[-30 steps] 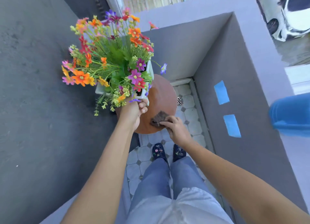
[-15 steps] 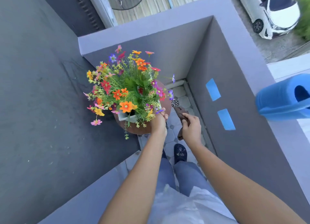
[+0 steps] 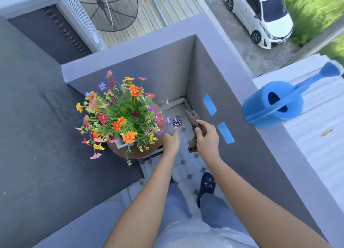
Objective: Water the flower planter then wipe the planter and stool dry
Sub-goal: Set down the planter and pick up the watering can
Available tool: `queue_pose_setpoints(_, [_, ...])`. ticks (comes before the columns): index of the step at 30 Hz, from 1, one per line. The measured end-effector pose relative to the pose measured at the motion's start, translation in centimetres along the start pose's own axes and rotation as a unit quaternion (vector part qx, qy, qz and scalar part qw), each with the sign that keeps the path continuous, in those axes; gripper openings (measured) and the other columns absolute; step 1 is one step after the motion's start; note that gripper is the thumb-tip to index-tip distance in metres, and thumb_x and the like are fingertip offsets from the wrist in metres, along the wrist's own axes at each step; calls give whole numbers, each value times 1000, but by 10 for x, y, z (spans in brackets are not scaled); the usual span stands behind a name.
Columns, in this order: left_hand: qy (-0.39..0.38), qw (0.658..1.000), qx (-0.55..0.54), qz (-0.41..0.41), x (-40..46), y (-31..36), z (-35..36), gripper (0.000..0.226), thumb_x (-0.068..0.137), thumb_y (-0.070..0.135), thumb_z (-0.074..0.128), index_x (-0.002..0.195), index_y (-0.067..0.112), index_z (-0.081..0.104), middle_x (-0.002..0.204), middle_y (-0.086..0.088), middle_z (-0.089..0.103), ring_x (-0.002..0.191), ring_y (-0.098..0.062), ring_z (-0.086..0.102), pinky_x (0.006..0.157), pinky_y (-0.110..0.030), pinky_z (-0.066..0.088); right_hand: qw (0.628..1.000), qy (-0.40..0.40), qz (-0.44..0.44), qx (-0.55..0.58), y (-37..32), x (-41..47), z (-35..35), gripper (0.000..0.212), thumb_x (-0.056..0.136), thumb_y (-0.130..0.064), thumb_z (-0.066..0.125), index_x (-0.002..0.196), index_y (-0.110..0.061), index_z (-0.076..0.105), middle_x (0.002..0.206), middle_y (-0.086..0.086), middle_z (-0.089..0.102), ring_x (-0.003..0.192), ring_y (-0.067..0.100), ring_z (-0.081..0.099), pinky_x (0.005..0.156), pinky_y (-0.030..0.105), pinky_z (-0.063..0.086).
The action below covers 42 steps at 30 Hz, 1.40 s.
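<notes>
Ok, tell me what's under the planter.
The planter sits on a round brown stool; only the stool's near and right rim shows. Flowers cover most of the top, so any wetness there can't be seen, nor the stool's legs.

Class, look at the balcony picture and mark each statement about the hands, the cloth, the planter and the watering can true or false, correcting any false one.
1. The right hand holds a brown cloth. True.
2. The watering can stands on the tiled floor. False: it sits on top of the balcony wall.
3. The flower planter sits on the round brown stool. True.
4. The left hand grips the watering can. False: it is open and empty beside the stool's edge, far from the can.
5. The cloth is pressed on the stool top. False: it is held in the air, off to the stool's right.
</notes>
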<state>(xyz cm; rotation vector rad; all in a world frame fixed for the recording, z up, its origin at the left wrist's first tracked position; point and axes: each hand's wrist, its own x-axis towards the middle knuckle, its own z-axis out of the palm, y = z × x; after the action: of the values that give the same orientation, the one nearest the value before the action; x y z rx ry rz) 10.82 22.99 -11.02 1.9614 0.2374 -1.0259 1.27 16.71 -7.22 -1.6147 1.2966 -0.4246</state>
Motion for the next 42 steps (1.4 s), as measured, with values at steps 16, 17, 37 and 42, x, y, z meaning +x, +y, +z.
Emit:
queue_pose_setpoints(16, [-214,949,-154,171,-218,137,167,14,93,16,56,84,6,58,60,-3,53,41,-12,37,41,-24,31,952,214,-169,141,-106,39,-278,27,95,-11,56,117,-22,66,114,1,67,98,17,61,93,39,50])
queue_pose_setpoints(17, [-236,948,-151,151,-226,134,185,16,95,18,56,82,7,58,61,-4,54,40,-11,38,39,-23,32,950,228,-162,142,-102,42,-293,27,95,-12,56,118,-21,66,114,0,68,98,18,62,93,41,50])
queue_pose_setpoints(37, [-142,937,-320,2,-208,132,272,30,99,44,47,82,20,55,77,3,49,59,-13,34,46,-24,29,955,209,-129,165,-65,49,-365,22,94,-7,57,110,-20,63,106,-4,67,84,12,61,78,30,53])
queue_pose_setpoints(42, [-118,939,-321,28,-181,118,214,28,97,49,48,88,24,58,74,6,42,54,-11,28,40,-21,26,969,138,-149,139,-70,51,-339,20,93,-6,58,107,-20,63,102,-2,68,83,20,64,75,30,54])
